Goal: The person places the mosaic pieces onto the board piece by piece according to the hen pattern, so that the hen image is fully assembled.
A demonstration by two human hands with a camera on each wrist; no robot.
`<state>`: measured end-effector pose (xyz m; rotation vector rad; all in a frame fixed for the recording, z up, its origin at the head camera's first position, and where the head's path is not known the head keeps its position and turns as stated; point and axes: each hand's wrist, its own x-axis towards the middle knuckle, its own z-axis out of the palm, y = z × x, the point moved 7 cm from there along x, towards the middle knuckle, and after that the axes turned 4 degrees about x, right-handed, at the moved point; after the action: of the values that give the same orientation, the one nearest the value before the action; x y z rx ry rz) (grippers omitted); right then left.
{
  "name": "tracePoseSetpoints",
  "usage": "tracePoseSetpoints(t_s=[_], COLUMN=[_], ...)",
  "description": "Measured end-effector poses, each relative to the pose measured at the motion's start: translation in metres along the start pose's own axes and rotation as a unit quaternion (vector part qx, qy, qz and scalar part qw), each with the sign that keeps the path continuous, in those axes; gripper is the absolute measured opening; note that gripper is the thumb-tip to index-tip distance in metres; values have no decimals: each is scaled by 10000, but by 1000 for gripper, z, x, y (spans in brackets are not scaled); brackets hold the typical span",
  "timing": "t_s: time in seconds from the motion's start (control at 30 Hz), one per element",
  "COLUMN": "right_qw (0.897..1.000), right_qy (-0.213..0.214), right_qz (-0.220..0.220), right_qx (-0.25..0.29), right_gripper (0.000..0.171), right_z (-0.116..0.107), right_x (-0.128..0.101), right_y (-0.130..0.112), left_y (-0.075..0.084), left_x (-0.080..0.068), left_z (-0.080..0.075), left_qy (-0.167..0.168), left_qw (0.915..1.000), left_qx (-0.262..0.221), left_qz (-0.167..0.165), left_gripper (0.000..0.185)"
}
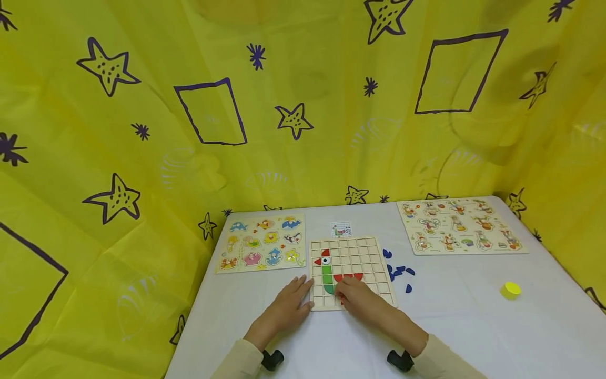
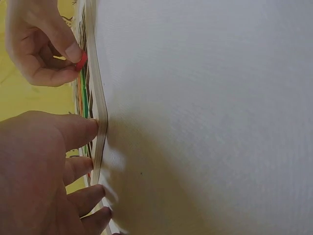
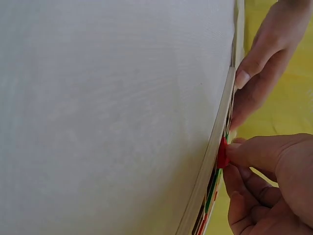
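A wooden grid board lies on the white table. On its left side, a red piece and a red beak-like triangle sit around an eye piece. Below them come green squares and a dark green curved piece. Several red pieces form a row to the right. My right hand pinches a small red piece between thumb and finger, low over the board. My left hand rests with spread, fairly straight fingers against the board's left edge.
Several blue pieces lie right of the board. Behind it is a small picture card. A sea-animal puzzle stands back left, another animal puzzle back right. A yellow cylinder sits farther right. A yellow curtain hangs behind.
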<state>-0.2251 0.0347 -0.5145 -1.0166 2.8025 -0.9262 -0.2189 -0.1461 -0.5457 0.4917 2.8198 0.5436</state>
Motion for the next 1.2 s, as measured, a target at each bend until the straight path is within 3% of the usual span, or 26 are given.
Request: tracePoseSetpoints(t_s=[0.57,1.03,1.2], right_qw=[9982,9999,9998], right_qy=[-146,32,-38], right_qz=[221,49,-58], right_qx=[530,95,209], right_gripper=[8,8,9], right_z=[2,7,7], right_x=[-7,2,2], right_y=[5,1,-1], left_y=[2,0,0], left_x=[-1,-1,0], left_z=[0,0,0], left_qy=[54,44,27], left_qw=[10000,10000,9999], left_qx=[-21,-89,-110], left_qz=[66,-2,-26], left_gripper=[61,62,62])
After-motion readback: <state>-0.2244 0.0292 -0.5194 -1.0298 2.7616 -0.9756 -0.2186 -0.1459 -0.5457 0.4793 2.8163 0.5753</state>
